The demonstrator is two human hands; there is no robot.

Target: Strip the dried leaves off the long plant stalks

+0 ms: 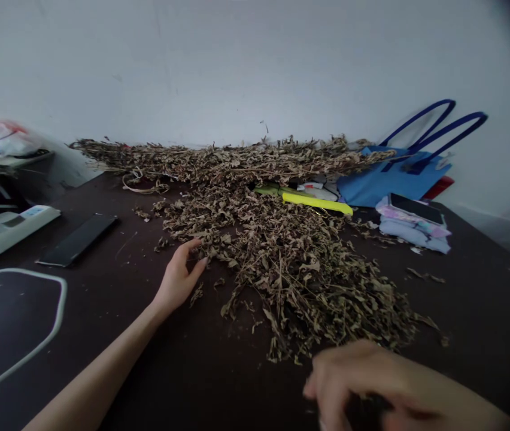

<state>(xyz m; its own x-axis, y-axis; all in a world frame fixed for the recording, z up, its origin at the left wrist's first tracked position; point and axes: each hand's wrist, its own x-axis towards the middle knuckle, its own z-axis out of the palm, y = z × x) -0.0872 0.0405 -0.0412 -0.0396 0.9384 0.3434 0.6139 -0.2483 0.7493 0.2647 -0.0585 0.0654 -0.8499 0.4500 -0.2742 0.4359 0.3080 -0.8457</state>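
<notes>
A wide heap of dried brown leaves and stems (pixel 300 263) lies on the dark table (pixel 219 383). At its left edge, my left hand (pixel 181 275) touches a few leaves, with thumb and fingers apart. My right hand (pixel 358 383) is at the lower right, just in front of the heap, blurred by motion. Its fingers are bent downward, and whatever may be between them is hidden. Behind the heap, a long bundle of dried stalks (pixel 219 161) lies along the wall.
Behind the heap are a yellow strip (pixel 318 202) and a blue bag (pixel 385 176). A phone (pixel 416 209) rests on folded cloth (pixel 412 232) at right. To the left are a dark flat device (pixel 78 239), a white power strip (pixel 12 233) and a white cable (pixel 63 299).
</notes>
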